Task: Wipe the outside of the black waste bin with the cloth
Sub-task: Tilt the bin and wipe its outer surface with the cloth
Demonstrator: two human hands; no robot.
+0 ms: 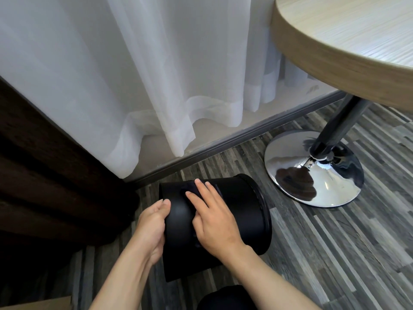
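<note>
The black waste bin [243,211] lies on its side on the striped grey floor, its rim facing right. My left hand [152,227] grips the bin's base end on the left. My right hand [212,222] lies flat on the upper side of the bin, pressing a dark cloth [190,191] against it. The cloth is almost the same colour as the bin and mostly hidden under my fingers.
A round wooden table [348,41] stands at the right on a dark post with a chrome dish base [312,173]. White sheer curtains [134,74] hang behind the bin. Dark wooden furniture [44,175] stands at the left. A black rounded object [225,298] sits at the bottom edge.
</note>
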